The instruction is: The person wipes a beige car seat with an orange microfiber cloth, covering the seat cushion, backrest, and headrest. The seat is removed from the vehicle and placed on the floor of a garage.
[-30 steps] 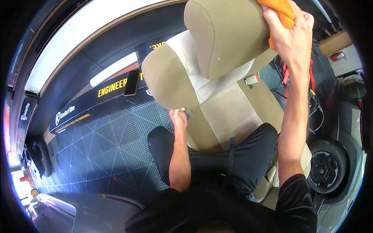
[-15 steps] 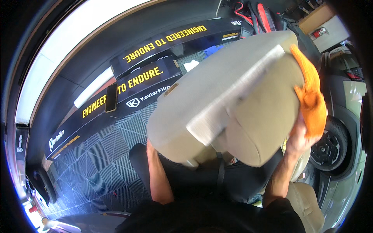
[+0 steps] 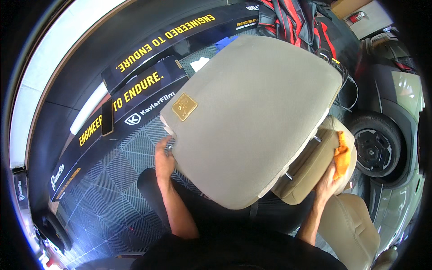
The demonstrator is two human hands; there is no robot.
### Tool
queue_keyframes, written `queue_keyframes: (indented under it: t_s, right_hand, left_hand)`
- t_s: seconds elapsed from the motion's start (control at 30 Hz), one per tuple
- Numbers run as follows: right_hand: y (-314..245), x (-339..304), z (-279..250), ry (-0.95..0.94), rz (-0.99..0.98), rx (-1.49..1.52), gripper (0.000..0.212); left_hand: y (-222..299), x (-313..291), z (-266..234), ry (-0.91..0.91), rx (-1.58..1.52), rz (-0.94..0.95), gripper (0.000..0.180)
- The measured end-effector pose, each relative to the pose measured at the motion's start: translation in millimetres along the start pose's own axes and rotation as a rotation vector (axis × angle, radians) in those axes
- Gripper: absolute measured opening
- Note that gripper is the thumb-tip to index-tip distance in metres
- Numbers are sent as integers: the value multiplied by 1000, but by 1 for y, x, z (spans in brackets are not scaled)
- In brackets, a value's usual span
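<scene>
A beige car seat backrest (image 3: 252, 117) lies tilted across my lap, its broad flat side facing up, with a gold label patch near its left edge. Two short metal posts join it to a padded beige headrest (image 3: 299, 182) on the right. My left hand (image 3: 164, 158) grips the backrest's left edge beside a small metal pin; part of its fingers is hidden by the edge. At the headrest's right end, my right hand (image 3: 330, 180) is closed around an orange cloth (image 3: 342, 157) that rests against the headrest.
Long black boxes (image 3: 148, 96) lie on the grey tiled floor ahead, with a phone (image 3: 107, 118) on one. Black-and-red bags (image 3: 288, 22) are at the back. Another beige seat part (image 3: 348, 225) is at my right, near a green car's wheel (image 3: 372, 144).
The backrest has turned so its flat side and gold label face up, and the headrest posts now show. My right hand has moved left and down with the orange cloth.
</scene>
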State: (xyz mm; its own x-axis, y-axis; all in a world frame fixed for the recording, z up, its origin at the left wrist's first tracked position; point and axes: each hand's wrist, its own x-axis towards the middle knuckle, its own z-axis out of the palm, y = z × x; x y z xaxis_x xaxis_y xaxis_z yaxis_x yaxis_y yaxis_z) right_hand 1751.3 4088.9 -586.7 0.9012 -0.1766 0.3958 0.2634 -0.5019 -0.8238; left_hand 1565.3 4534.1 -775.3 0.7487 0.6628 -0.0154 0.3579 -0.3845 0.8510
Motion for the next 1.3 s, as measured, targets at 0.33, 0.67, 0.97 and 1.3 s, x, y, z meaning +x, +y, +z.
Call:
queue_keyframes:
  t_s: [0.33,0.67,0.97,1.3]
  right_hand:
    - [-10,56,81,-91,107,188,28]
    - [20,-69,271,-1172,-1048,-329,63]
    - [83,244,320,-17,-753,-746,30]
    - [94,177,328,-577,-846,-371,32]
  left_hand:
    - [65,9,50,52,42,-318,47]
    - [24,16,88,221,47,-408,82]
    - [48,34,141,407,198,-383,87]
    - [51,62,151,539,288,-265,79]
